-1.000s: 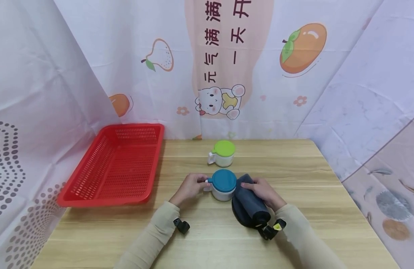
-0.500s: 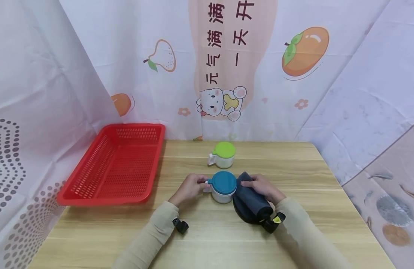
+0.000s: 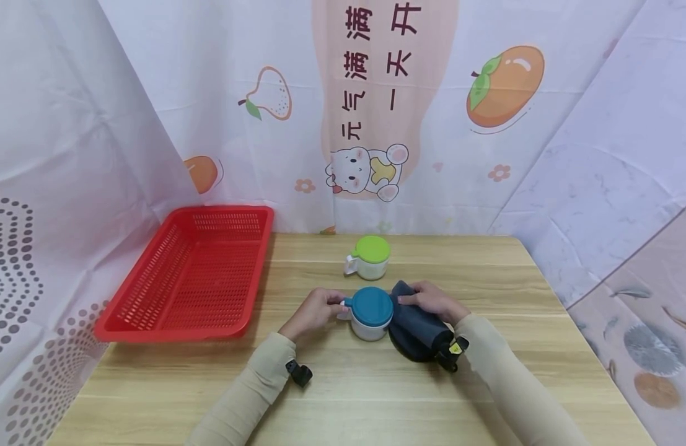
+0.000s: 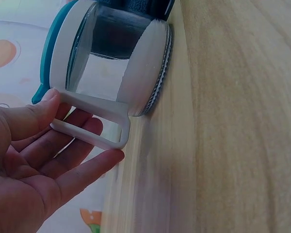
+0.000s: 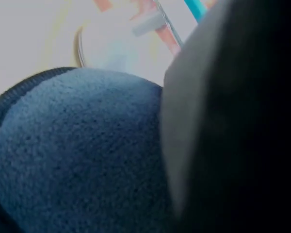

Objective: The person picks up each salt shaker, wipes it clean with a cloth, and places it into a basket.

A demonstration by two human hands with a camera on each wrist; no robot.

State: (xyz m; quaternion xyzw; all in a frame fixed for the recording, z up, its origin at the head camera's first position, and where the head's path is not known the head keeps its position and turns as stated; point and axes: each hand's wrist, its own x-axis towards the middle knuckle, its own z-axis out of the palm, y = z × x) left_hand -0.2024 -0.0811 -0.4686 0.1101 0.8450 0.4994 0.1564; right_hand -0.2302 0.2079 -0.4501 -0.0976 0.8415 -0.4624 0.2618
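Note:
A glass seasoning jar (image 3: pixel 370 316) with a blue lid and a white handle stands on the table. My left hand (image 3: pixel 316 314) holds it by the handle, and in the left wrist view the thumb sits near the lid and the fingers lie under the handle. Something white covers the bottom inside the jar (image 4: pixel 121 58). My right hand (image 3: pixel 434 301) grips a dark blue-grey slipper-like item (image 3: pixel 423 325), which lies right beside the jar. Close up, the right wrist view shows its fleecy surface (image 5: pixel 82 145) and ribbed edge. Part of the right hand's grip is hidden.
Behind the blue-lidded jar stands a similar jar (image 3: pixel 372 257) with a green lid, its handle to the left. A red plastic basket (image 3: pixel 259 266) sits at the left of the wooden table (image 3: pixel 320 402). A printed curtain (image 3: pixel 237 179) hangs along the back.
My right hand and the slipper-like item have shifted slightly away from me, and the item has turned a little. The blue-lidded jar has edged slightly nearer. My left hand keeps its hold.

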